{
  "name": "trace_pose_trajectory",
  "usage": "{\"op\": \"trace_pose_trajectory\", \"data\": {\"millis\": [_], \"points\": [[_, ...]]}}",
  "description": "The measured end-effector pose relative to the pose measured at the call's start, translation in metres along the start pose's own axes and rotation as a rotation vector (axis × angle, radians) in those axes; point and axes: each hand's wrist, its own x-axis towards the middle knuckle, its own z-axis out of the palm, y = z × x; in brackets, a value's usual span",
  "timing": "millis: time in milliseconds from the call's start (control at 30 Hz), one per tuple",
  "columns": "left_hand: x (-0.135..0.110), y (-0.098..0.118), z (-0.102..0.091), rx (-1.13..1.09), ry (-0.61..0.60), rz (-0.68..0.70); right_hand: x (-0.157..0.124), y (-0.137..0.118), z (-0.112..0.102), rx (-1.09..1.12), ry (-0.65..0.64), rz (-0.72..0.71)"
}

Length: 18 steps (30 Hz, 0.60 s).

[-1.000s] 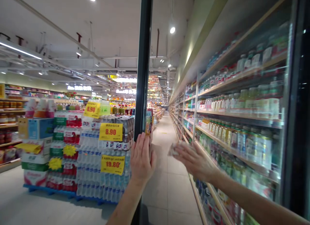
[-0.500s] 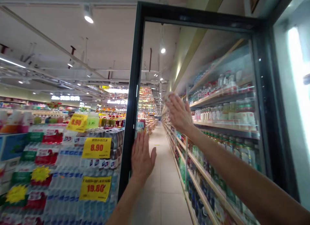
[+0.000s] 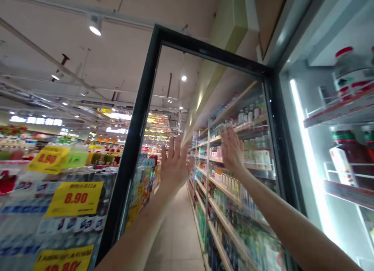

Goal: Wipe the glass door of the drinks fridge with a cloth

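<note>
A black-framed glass door (image 3: 142,119) stands swung open in front of me. My left hand (image 3: 173,166), blurred by motion, is raised before the lower left part of the glass with its fingers spread and nothing in it. Whether it touches the pane, I cannot tell. My right hand (image 3: 233,151) lies flat toward the right side of the pane, fingers extended upward. A pale cloth showed under its fingertips half a second ago; now the hand mostly hides it.
To the right is a lit fridge with bottles on its shelves (image 3: 347,109). Stacked drink packs with yellow price signs (image 3: 75,199) stand on the left. Bottle shelves (image 3: 217,177) and a tiled aisle floor (image 3: 172,240) appear through or in the glass.
My view has turned right, bringing more of the fridge interior into sight. My right hand has shifted right and down across the glass. The left hand has left the door's edge, fingers spreading.
</note>
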Motion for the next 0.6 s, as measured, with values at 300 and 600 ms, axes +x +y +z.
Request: {"op": "trace_pose_trajectory", "data": {"millis": [300, 600], "points": [[-0.003, 0.000, -0.001, 0.019, -0.008, -0.002, -0.019, 0.038, -0.001, 0.030, 0.138, 0.119], [-0.005, -0.005, 0.006, -0.004, -0.042, -0.021, -0.018, 0.062, -0.010, -0.054, 0.182, 0.315]]}}
